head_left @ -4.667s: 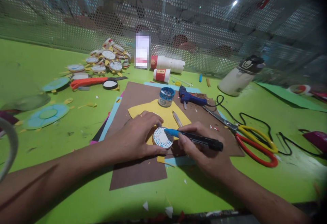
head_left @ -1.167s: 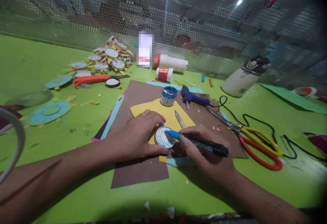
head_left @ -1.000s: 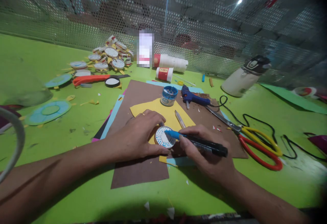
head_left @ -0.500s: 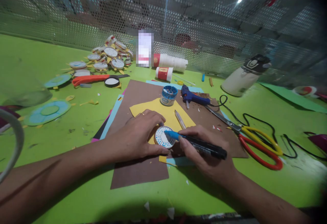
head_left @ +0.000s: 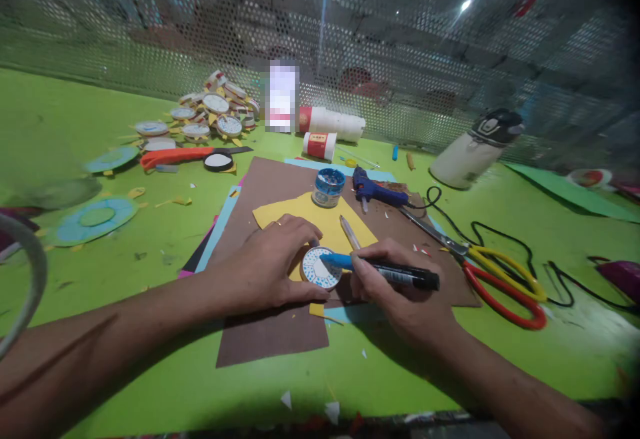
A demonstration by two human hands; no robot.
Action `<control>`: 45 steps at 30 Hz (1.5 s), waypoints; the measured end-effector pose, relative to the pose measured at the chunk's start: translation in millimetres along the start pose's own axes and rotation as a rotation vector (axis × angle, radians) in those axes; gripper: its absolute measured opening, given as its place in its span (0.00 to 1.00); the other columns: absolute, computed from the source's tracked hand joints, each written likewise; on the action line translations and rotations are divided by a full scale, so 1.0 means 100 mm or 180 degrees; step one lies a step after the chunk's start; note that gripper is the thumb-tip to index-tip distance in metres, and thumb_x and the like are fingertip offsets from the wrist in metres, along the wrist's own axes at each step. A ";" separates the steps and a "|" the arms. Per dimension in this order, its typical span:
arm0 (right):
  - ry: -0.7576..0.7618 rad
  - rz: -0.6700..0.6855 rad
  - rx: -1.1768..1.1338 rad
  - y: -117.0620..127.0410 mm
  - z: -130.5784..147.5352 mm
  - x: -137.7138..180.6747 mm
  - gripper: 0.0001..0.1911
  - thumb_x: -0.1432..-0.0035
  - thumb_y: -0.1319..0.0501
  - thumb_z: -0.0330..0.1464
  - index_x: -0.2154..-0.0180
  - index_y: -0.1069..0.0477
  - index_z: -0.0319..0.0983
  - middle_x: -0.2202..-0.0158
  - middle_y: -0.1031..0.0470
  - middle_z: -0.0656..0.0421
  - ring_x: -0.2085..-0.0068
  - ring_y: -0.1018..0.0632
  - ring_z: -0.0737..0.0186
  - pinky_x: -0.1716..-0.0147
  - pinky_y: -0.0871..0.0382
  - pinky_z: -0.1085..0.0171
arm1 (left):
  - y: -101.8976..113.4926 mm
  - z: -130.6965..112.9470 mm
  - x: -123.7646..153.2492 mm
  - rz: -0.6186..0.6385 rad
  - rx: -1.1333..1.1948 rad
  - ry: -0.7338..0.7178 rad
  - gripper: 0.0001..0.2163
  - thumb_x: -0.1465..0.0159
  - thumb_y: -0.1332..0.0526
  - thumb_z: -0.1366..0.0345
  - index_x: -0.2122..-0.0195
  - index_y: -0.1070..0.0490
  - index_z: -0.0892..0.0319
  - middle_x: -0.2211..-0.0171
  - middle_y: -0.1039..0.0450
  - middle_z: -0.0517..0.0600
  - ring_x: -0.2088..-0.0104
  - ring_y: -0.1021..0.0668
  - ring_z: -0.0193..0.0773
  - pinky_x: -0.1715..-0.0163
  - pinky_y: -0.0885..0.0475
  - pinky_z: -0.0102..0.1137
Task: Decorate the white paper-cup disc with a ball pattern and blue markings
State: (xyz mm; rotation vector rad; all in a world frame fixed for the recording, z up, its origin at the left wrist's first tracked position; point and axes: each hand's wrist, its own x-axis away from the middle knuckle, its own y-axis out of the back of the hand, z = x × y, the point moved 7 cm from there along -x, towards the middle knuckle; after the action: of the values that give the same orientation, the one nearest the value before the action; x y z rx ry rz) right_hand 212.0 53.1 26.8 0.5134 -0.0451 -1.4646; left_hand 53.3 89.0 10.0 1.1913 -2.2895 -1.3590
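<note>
A round white paper disc (head_left: 316, 280) with blue dots and drawn lines lies near the front of the brown sheets. My left hand (head_left: 280, 259) grips its left edge between thumb and fingers. In my right hand (head_left: 395, 285) is a black marker (head_left: 407, 275) with a blue front end, its tip on or just over the disc's face. Yellow paper (head_left: 285, 210) lies under and behind the disc. Just beyond my hands are a pen (head_left: 349, 231) and an open jar of blue paint (head_left: 329, 189).
A blue glue gun (head_left: 377, 191) and large scissors (head_left: 493, 272) with red and yellow handles lie to the right, near a tilted bottle (head_left: 473, 152). Finished-looking discs (head_left: 215, 109) are piled at the back left by an orange cutter (head_left: 177, 156). Paper cups (head_left: 320, 146) lie behind.
My right hand and the marker have shifted slightly, the marker's back end a little higher. My left hand keeps its hold on the disc. The whole view has moved slightly.
</note>
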 end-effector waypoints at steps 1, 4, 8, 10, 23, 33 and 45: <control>-0.0012 -0.0001 -0.0003 0.00 -0.01 0.00 0.08 0.40 0.36 0.36 0.68 0.26 0.38 0.78 0.26 0.62 0.78 0.26 0.68 0.76 0.30 0.69 | 0.00 0.00 0.00 0.0002 0.0000 0.0004 0.23 0.44 0.29 0.53 0.54 0.33 0.59 0.50 0.30 0.59 0.49 0.29 0.55 0.51 0.30 0.50; 0.0021 0.0000 0.0107 0.01 0.01 0.01 0.09 0.40 0.36 0.36 0.67 0.25 0.37 0.78 0.25 0.61 0.77 0.26 0.68 0.75 0.30 0.68 | 0.00 0.00 -0.01 0.0009 0.0002 0.0029 0.23 0.44 0.29 0.53 0.54 0.32 0.59 0.50 0.29 0.59 0.50 0.29 0.55 0.52 0.30 0.50; 0.0118 0.0042 0.0396 0.02 0.06 0.02 0.08 0.40 0.36 0.36 0.67 0.25 0.37 0.76 0.24 0.60 0.76 0.25 0.67 0.75 0.30 0.68 | 0.00 0.00 0.00 0.0012 -0.0008 0.0031 0.22 0.44 0.30 0.53 0.55 0.33 0.59 0.50 0.29 0.59 0.50 0.29 0.55 0.52 0.30 0.49; 0.0061 0.0062 0.0353 0.02 0.05 0.01 0.08 0.40 0.36 0.36 0.66 0.25 0.37 0.77 0.24 0.60 0.77 0.25 0.67 0.76 0.30 0.69 | 0.00 0.00 0.00 0.0004 -0.0013 0.0011 0.22 0.44 0.30 0.54 0.54 0.33 0.59 0.50 0.29 0.59 0.49 0.29 0.54 0.52 0.30 0.49; -0.0208 -0.0360 -0.0194 0.12 -0.03 0.03 0.08 0.40 0.35 0.38 0.67 0.26 0.40 0.79 0.24 0.64 0.80 0.25 0.69 0.80 0.32 0.71 | 0.00 0.00 0.00 -0.0001 0.0017 0.0012 0.23 0.44 0.29 0.52 0.54 0.34 0.58 0.50 0.30 0.59 0.49 0.29 0.54 0.51 0.30 0.49; 0.0163 -0.0334 0.0572 0.14 0.08 0.05 0.03 0.41 0.36 0.32 0.67 0.25 0.41 0.76 0.25 0.64 0.77 0.26 0.70 0.77 0.32 0.71 | -0.01 0.02 0.01 -0.0015 0.0017 0.0012 0.22 0.44 0.30 0.52 0.54 0.33 0.58 0.50 0.30 0.58 0.49 0.29 0.54 0.52 0.30 0.49; 0.0207 -0.0089 0.0634 0.07 0.07 0.03 0.06 0.40 0.36 0.35 0.66 0.25 0.39 0.77 0.25 0.63 0.78 0.27 0.69 0.77 0.33 0.69 | 0.00 -0.01 -0.01 0.0005 -0.0008 0.0005 0.22 0.44 0.30 0.53 0.54 0.33 0.58 0.50 0.29 0.58 0.49 0.28 0.54 0.52 0.30 0.49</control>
State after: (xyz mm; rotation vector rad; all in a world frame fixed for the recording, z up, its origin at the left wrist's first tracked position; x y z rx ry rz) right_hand 216.6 48.1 34.1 0.7260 -0.1337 -1.4775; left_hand 54.3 88.9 10.9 1.1894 -2.2865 -1.3594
